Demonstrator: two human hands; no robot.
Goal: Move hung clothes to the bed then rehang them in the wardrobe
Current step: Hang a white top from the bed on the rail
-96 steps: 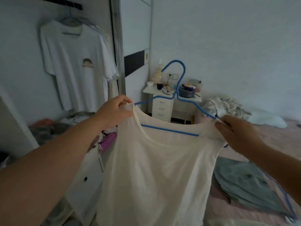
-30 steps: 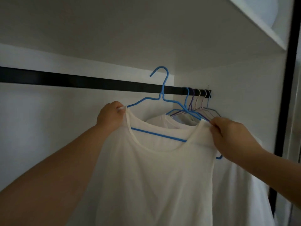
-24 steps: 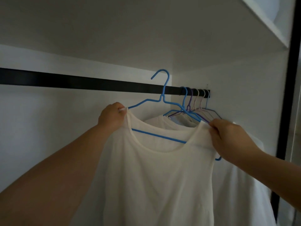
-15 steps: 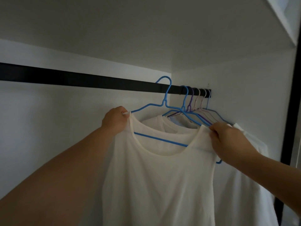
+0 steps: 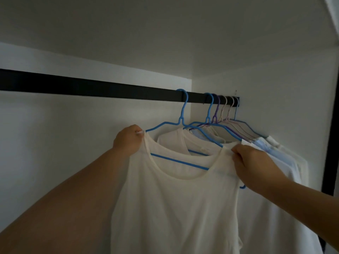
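Thin white tee point(image 5: 170, 208) on blue wire hanger point(image 5: 180, 123) | hook over flat black rail point(image 5: 91, 88) | L hand point(image 5: 128, 140) & R hand point(image 5: 251, 162) grip: pinching shoulders

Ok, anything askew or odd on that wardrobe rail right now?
Nothing stands out. The blue hanger is hooked over the black rail, apart from the bunched hangers further right. Both the left hand and right hand grip the cream top at its shoulders.

Two bare forearms in view, no sleeves visible up to the frame edge. Left hand point(image 5: 128, 139) and right hand point(image 5: 251, 162) are both bare: no gloves, rings, watch or wristband showing. Left forearm looks wide, close to the lens; right forearm is narrower. Dim light, no finer detail.
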